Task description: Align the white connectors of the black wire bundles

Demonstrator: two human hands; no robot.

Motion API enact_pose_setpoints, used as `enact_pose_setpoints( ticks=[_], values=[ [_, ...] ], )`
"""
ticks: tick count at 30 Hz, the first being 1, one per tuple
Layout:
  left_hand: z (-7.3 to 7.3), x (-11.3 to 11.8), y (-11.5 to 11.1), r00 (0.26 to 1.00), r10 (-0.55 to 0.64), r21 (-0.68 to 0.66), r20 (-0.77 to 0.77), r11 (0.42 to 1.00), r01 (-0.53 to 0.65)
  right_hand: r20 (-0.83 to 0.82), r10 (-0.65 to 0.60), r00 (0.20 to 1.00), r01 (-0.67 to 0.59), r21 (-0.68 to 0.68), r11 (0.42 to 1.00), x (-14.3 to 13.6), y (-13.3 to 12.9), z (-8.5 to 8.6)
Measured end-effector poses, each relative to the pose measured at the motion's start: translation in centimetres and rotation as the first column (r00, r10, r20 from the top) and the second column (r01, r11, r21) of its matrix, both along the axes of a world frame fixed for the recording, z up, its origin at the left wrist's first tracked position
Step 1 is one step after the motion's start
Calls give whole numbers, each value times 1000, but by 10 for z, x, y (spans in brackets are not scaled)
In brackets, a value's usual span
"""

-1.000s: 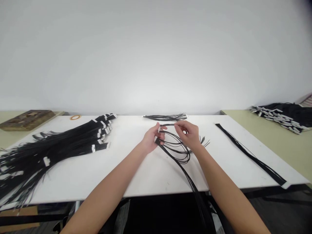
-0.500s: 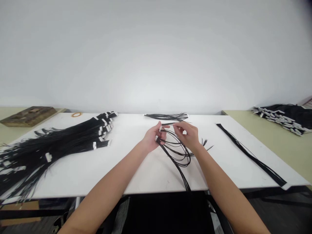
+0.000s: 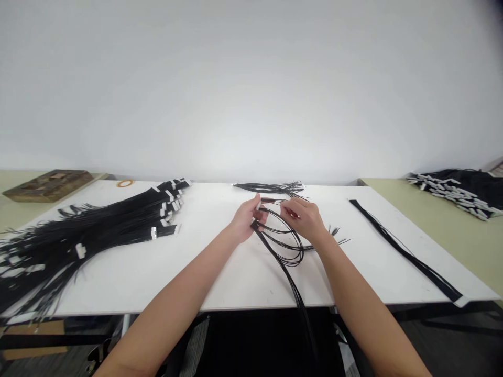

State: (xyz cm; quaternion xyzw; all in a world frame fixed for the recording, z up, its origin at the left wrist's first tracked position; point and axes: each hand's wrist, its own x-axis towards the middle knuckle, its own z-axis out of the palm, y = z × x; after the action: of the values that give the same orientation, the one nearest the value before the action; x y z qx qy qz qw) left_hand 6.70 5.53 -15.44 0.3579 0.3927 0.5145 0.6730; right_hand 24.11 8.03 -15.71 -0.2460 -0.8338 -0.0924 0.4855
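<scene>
Over the middle of the white table, my left hand (image 3: 248, 219) is closed on a wire harness (image 3: 288, 280) by its white connector end, near the fingertips. Black wires leave that hand; some curve to the right in loops and others hang down past the table's front edge. My right hand (image 3: 302, 215) is closed in a pinch beside the loops, with thin wires running to its fingertips. Exactly which wires sit between those fingers is too small to tell.
A large pile of black wire harnesses (image 3: 113, 222) covers the left of the white table (image 3: 165, 283). Another bundle (image 3: 271, 187) lies behind my hands, a long one (image 3: 404, 251) to the right. Several more harnesses (image 3: 456, 193) are at far right. A brown block (image 3: 49, 186) and orange ring (image 3: 125, 184) sit at left.
My right hand has shifted slightly to the right and lower, its fingers more curled. The wire loops have moved a little, while my left hand stays nearly in place.
</scene>
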Motion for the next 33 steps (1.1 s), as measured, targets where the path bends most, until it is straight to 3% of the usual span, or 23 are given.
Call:
enact_pose_setpoints(
  ticks=[11,17,23,33],
  values=[
    [-2,1,1,993,0,52,-121,999,6,250,-183,951,151,144,978,3,1,-4],
    [-1,2,-1,987,12,56,-163,998,-2,222,-269,937,230,187,955,-1,3,-8],
    [-2,2,0,993,-30,-1,-115,1000,30,170,-250,953,219,178,959,0,4,-11],
    [-6,3,2,995,-97,-76,-4,992,96,-70,-282,957,280,-28,959,-13,1,-15]
  ],
)
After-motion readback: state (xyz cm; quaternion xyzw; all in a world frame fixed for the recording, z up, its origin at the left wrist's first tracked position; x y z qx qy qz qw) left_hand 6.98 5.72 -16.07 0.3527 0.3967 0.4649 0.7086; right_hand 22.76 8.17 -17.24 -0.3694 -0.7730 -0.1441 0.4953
